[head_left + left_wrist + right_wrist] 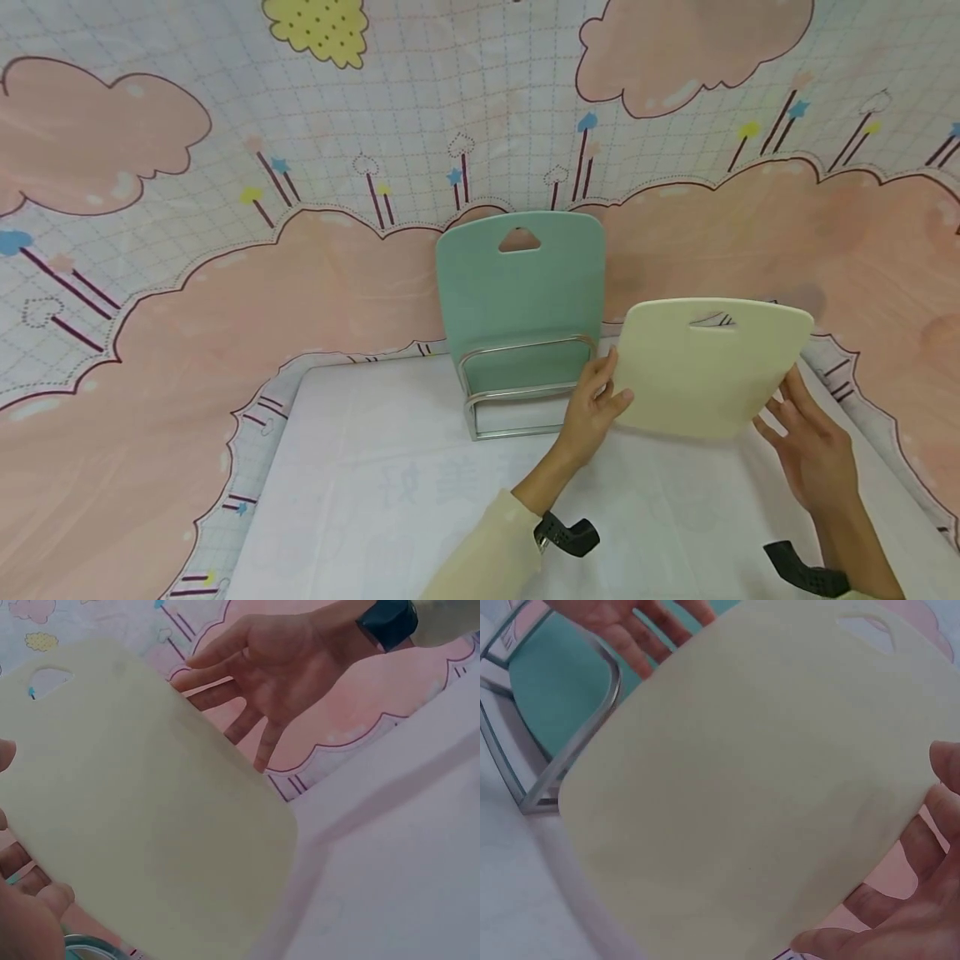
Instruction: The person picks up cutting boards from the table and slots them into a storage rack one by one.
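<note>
A pale yellow cutting board [697,367] with a handle slot near its top is tilted between my two hands. My left hand [588,417] is at its left edge, straight fingertips against the rim. At the opposite edge, the spread, straight fingers of my right hand [813,458] press on it, some tips hidden behind the board. To the left, a green cutting board [521,292] stands upright in a silver metal rack [525,393]. The right wrist view shows this rack [615,682] just beyond the yellow board.
The rack stands on a white table [375,492]. Behind hangs a cloth [360,275] printed with pink clouds and a dashed grid. A black strap [573,536] is on my left wrist, another strap [806,571] on my right.
</note>
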`<state>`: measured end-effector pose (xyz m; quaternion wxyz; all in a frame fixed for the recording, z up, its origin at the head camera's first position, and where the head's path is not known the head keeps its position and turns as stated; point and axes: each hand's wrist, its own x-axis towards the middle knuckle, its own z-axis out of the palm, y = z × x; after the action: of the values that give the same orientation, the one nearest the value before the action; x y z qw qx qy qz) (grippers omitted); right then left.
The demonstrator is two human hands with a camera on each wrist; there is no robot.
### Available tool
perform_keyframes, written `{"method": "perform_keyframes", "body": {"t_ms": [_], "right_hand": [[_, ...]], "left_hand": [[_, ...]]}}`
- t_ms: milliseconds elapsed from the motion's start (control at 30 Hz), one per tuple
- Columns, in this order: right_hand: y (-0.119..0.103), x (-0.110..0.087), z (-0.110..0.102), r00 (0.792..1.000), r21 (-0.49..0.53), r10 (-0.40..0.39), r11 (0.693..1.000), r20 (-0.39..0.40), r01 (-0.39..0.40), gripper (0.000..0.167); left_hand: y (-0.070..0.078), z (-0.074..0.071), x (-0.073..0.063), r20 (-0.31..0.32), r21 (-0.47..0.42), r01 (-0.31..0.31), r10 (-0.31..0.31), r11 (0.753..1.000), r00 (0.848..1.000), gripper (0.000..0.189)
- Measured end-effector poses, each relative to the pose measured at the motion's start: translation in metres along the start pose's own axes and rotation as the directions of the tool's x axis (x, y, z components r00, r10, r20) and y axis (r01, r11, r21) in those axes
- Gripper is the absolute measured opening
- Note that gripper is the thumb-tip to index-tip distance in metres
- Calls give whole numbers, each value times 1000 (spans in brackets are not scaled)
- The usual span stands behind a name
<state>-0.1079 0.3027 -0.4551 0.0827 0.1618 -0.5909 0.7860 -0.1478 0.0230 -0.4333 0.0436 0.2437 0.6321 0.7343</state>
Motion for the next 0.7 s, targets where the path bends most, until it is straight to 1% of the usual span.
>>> {"method": "perform_keyframes", "body": {"t_ms": [33, 133, 300, 400, 467, 533, 700], "right_hand": [[0, 2, 1, 1000, -3, 0, 1000, -1, 0, 56], [0, 7, 4, 1000, -1, -9, 1000, 4, 9, 56], [3, 13, 10, 999, 43, -52, 998, 17, 51, 53], [5, 16, 14, 999, 37, -41, 998, 3, 41, 52], [5, 18, 17, 1000, 25, -21, 999, -17, 22, 52], [6, 20, 19, 1000, 32, -12, 999, -17, 13, 52], [11, 23, 23, 1000, 62, -23, 998, 3, 23, 53]], "left_hand": [[5, -1, 0, -2, 9, 3, -2, 1000, 1000, 65], [10, -4, 3, -17, 15, -2, 2, 1000, 1000, 64], [15, -10, 6, -32, 15, -2, 2, 1000, 999, 60], [18, -14, 6, -39, 31, -5, 7, 999, 999, 59], [18, -17, 6, -39, 47, -5, 7, 999, 999, 60], [16, -20, 6, -42, 40, -10, 12, 999, 999, 60], [13, -23, 3, -59, 26, -25, 27, 999, 998, 59]]}}
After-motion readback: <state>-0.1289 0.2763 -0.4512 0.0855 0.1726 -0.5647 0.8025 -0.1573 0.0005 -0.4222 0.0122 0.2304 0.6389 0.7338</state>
